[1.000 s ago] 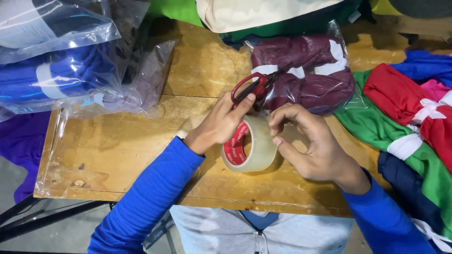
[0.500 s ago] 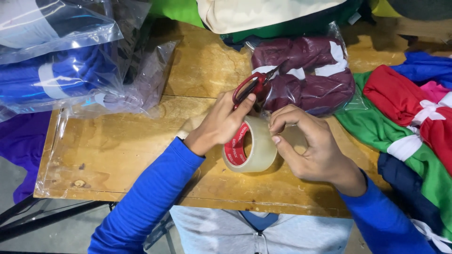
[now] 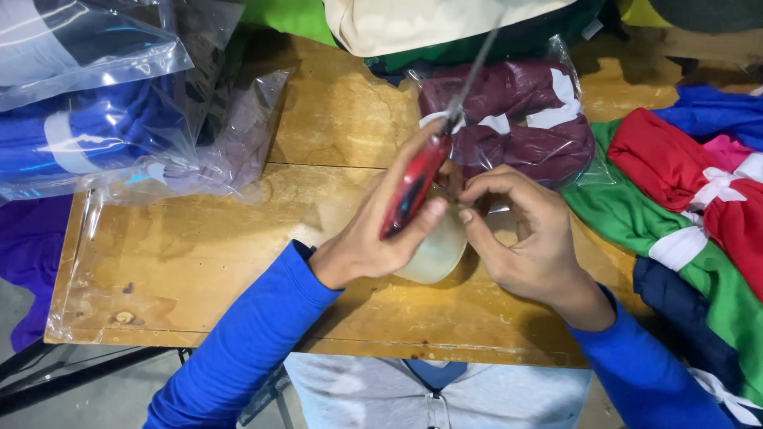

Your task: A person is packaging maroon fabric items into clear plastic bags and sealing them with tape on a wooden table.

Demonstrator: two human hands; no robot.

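Change since earlier frame: scissors (image 3: 416, 187) have tipped up from lying back over the left hand to standing steeply, blades now pointing toward the top of the frame; tape roll's red core face, visible before, is now hidden behind the hand and handles.
Left hand (image 3: 373, 234): grip closed on the red scissor handles, thumb also resting against the roll.
Right hand (image 3: 524, 238): thumb and forefinger pinched narrow at the roll's upper edge; whether a tape end lies between them cannot be told.
Tape roll (image 3: 433, 253): centre of frame, on edge on the wooden worktop (image 3: 334, 127), between both hands.
Handling, roll: judged light and rigid, smooth outside, sticky on any free end; best held by the sides or through the core.
Handling, scissors: judged stiff, pointed, blurred in motion; hold by the handles only.
Surroundings: bagged maroon garment (image 3: 517, 119) just above the hands; bagged blue garments (image 3: 87, 119) upper left; loose green, red and navy clothing (image 3: 683, 206) at right.
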